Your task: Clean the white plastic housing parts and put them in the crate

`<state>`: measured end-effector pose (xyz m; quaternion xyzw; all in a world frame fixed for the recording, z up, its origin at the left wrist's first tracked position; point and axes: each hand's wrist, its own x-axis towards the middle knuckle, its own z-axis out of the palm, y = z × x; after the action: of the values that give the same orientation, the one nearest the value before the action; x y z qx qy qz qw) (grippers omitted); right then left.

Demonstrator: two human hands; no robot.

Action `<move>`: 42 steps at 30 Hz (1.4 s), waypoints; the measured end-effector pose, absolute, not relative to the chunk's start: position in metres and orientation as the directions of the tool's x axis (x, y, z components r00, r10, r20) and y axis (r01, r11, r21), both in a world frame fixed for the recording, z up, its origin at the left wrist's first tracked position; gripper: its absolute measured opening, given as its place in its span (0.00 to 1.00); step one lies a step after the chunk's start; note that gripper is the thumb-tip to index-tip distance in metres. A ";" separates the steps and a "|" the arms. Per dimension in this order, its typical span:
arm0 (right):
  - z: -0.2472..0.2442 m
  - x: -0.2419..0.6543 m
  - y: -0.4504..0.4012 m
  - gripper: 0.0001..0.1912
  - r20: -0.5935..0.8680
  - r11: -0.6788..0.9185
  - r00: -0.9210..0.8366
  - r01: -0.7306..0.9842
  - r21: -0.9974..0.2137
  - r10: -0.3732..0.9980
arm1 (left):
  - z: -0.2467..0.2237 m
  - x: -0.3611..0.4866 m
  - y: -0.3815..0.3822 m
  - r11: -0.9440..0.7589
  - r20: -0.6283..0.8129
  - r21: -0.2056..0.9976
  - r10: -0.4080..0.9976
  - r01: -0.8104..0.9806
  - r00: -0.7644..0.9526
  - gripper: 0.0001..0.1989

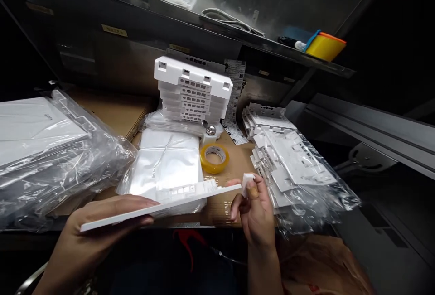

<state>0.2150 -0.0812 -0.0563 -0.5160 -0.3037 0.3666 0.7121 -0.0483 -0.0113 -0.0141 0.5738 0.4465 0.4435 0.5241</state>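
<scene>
Above the tabletop's [217, 215] front edge, the left hand [75, 236] had the white panel [163, 208] gripped by one end; the right hand [257, 215] pinched a small block [247, 182]; the panel looked light, stiff, likely slick; edges seemed safest.

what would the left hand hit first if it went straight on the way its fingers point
Probably the right hand, or the small white piece it holds: the white panel in the left hand leads that way, its far end beside them in the picture. Depth is unclear, so they may touch.
</scene>
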 end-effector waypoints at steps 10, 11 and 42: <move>-0.059 0.208 -0.084 0.18 -0.121 0.156 0.552 -0.428 -0.890 0.825 | -0.007 -0.043 -0.009 -0.217 0.166 0.969 0.926 0.118 0.338 0.07; -0.059 0.208 -0.084 0.18 -0.122 0.158 0.554 -0.430 -0.889 0.823 | -0.007 -0.043 -0.009 -0.204 0.160 0.974 0.931 0.104 0.327 0.08; -0.033 0.131 -0.062 0.10 0.683 0.458 0.266 0.574 -0.679 0.680 | -0.060 -0.051 -0.037 -0.782 0.696 0.533 0.622 0.324 0.358 0.25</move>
<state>0.1308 -0.0620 -0.0332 -0.5188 -0.6042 0.0442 0.6032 -0.0510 -0.0370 -0.0601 0.8094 0.2922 0.4856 0.1536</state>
